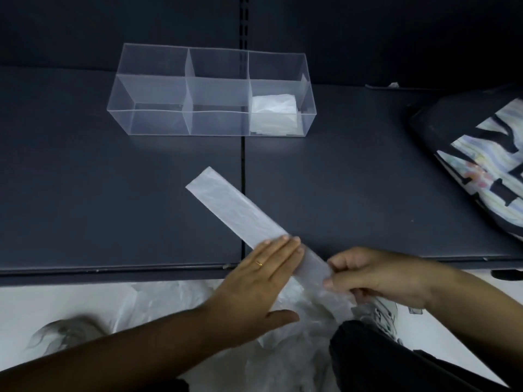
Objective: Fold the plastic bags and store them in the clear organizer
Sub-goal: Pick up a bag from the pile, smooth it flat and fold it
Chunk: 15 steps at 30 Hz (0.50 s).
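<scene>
Here, low in the frame, the left hand (266, 281) lies flat with its fingers (278, 251) straight and held together, palm down, pressing on the near part of a long plastic strip (240, 215), which is a bag folded into a narrow band; a thin gold ring (259, 263) sits on one finger and the thumb points toward the lower right. Just to the right, the right hand (376, 277) has its fingers curled, pinching the near end of the same strip between thumb and fingertips where that end passes over the front edge of the shelf (113, 193). From the hands the strip runs diagonally up and to the left, lying flat on the dark shelf and ending near the centre of the frame, just left of a vertical seam in the surface. In the upper middle stands the clear organizer (210, 93), split into compartments; its lower right compartment holds folded white bags (273, 108), while the others look see-through with nothing visible inside. Well apart, at the right edge, rests a dark tote bag (481, 154) with a pale striped print. Below the shelf edge, along the bottom of the frame, loose crumpled plastic bags (283, 349) lie on a light floor, beside a sneaker (382, 315) and a dark trouser leg (382, 360).
</scene>
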{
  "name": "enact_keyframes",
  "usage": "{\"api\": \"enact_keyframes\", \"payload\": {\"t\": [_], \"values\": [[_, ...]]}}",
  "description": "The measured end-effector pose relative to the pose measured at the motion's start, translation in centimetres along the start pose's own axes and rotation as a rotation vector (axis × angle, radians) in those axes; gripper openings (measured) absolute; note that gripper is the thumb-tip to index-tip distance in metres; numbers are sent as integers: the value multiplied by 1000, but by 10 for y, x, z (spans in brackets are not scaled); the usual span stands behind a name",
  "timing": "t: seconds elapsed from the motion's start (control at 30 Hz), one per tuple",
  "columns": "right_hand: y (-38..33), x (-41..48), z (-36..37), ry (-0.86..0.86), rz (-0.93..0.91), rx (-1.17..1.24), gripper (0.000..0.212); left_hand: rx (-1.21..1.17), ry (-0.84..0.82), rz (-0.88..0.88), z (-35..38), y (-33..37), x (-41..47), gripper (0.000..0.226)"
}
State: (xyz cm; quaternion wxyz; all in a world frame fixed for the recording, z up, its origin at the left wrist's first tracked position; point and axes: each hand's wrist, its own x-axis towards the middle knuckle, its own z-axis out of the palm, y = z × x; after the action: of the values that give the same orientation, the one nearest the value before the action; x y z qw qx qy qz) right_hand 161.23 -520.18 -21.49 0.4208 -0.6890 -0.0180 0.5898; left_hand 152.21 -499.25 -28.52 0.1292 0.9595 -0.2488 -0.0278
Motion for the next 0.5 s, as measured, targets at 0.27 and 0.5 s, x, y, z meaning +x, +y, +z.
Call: {"api": "enact_keyframes", "payload": {"t": [0.27,0.5], "values": [[-68,10,15,-12,-396,219,20,-1051,231,-557,-20,4,12,16],[-60,44,-1,477,-388,303,20,-1500,272,-1032,-36,-30,26,27]]}}
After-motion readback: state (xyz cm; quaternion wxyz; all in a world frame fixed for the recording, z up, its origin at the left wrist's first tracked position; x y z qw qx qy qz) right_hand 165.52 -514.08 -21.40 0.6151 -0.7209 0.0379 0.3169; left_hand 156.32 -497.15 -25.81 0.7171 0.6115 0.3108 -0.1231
